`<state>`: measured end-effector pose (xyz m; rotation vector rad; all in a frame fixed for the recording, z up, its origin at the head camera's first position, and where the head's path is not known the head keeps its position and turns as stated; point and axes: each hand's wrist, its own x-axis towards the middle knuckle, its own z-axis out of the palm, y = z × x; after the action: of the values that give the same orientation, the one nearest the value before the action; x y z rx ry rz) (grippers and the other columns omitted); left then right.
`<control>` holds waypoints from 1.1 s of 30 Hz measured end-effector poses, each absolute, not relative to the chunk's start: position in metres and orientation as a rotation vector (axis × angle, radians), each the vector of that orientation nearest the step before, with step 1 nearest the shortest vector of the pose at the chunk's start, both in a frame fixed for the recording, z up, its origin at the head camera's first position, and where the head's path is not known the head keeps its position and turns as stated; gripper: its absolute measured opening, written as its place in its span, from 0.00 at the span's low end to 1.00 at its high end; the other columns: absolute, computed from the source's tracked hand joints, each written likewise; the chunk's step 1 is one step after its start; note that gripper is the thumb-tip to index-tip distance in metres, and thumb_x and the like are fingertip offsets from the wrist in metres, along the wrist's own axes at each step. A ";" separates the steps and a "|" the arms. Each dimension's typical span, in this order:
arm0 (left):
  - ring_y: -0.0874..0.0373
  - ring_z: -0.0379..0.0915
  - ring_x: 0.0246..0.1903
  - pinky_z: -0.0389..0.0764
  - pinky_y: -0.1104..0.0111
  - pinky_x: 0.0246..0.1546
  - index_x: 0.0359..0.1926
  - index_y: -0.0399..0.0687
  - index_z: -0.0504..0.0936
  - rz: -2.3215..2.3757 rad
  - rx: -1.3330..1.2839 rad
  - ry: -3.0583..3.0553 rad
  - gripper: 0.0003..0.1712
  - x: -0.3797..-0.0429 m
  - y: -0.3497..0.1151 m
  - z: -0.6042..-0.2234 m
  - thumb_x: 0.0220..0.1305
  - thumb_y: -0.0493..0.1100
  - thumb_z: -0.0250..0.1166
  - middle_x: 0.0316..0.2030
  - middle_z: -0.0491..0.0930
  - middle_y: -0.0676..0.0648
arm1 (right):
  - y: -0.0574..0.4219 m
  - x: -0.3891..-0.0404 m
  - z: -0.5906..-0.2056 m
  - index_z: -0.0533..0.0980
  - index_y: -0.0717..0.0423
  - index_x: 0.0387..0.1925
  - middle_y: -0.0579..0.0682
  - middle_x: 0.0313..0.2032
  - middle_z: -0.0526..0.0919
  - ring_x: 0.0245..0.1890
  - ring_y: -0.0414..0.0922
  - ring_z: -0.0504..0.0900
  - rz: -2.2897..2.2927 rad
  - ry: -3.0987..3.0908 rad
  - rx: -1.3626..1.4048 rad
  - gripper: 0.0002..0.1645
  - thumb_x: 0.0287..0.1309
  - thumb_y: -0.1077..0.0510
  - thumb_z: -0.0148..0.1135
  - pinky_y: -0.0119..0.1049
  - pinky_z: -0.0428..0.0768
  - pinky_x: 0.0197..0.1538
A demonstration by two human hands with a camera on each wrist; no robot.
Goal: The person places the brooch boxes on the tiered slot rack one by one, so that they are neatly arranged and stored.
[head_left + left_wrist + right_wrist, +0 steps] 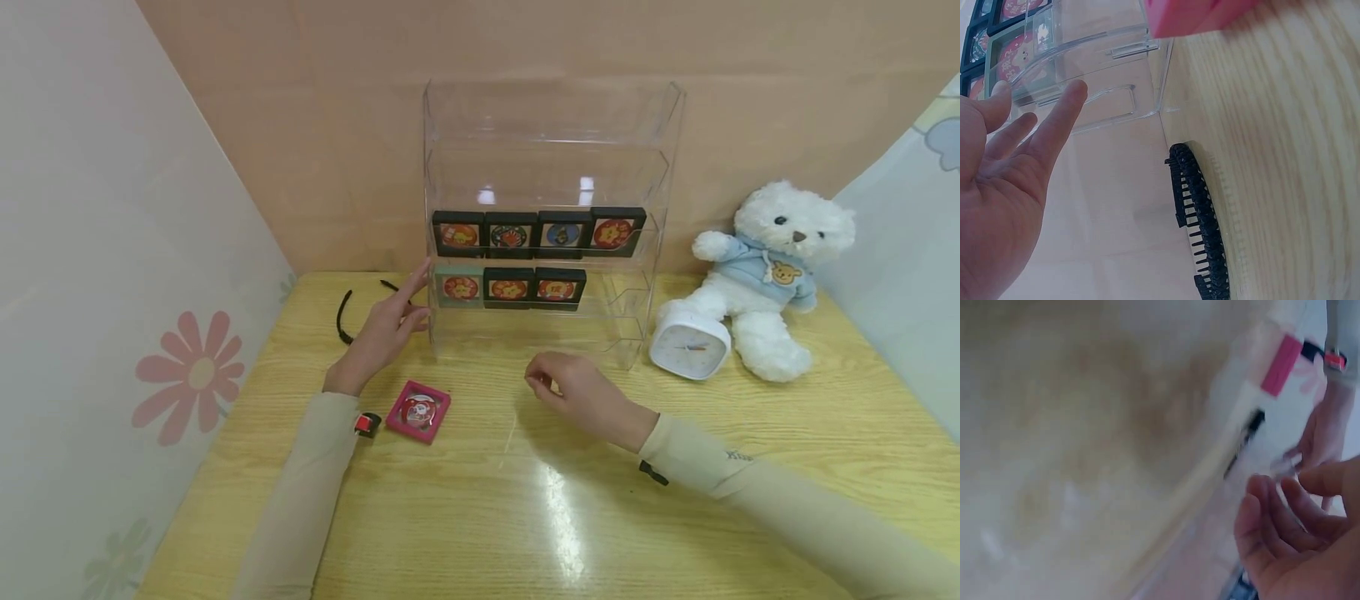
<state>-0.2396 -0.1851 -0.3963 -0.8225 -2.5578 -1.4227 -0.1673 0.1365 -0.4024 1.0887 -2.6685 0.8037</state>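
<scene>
A clear acrylic display rack (547, 175) stands at the back of the table, with several framed round badges on two of its tiers. My left hand (382, 333) is at the rack's left side, its fingertips right at the edge. In the left wrist view its fingers are extended beside the clear side panel, near a green-framed badge (1022, 59). My right hand (581, 396) hovers in front of the rack, fingers loosely curled with nothing between them. A pink-framed badge (418, 412) lies on the table just in front of my left hand.
A black toothed headband (1200, 219) lies left of the rack, partly behind my left hand in the head view. To the right, a white teddy bear (772, 267) in a blue top sits behind a white clock (690, 346). Walls border the table's back and sides.
</scene>
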 end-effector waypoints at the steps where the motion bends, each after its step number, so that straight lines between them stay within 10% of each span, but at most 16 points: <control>1: 0.45 0.82 0.50 0.87 0.60 0.46 0.82 0.69 0.47 -1.420 -0.825 -2.557 0.44 -0.240 -0.185 -0.397 0.76 0.34 0.54 0.74 0.60 0.39 | 0.134 -0.164 -0.406 0.82 0.57 0.39 0.43 0.33 0.82 0.32 0.36 0.78 0.813 -2.699 1.117 0.04 0.69 0.63 0.62 0.31 0.83 0.34; 17: 0.46 0.82 0.50 0.87 0.62 0.46 0.81 0.72 0.46 -1.420 -0.826 -2.554 0.45 -0.242 -0.187 -0.397 0.76 0.33 0.54 0.74 0.60 0.39 | 0.091 -0.140 -0.422 0.74 0.65 0.58 0.56 0.54 0.77 0.56 0.50 0.77 0.698 -2.945 1.230 0.26 0.70 0.50 0.63 0.44 0.78 0.63; 33: 0.47 0.81 0.51 0.87 0.65 0.47 0.81 0.73 0.45 -1.419 -0.830 -2.569 0.44 -0.241 -0.187 -0.397 0.77 0.35 0.53 0.74 0.60 0.40 | 0.048 -0.142 -0.419 0.71 0.68 0.63 0.56 0.55 0.76 0.56 0.49 0.76 0.593 -2.979 1.233 0.41 0.66 0.39 0.66 0.41 0.77 0.64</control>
<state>-0.2411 -0.1873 -0.3970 -0.8299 -2.5687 -1.4187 -0.1424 0.0480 -0.4193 1.2325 -2.9786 0.5933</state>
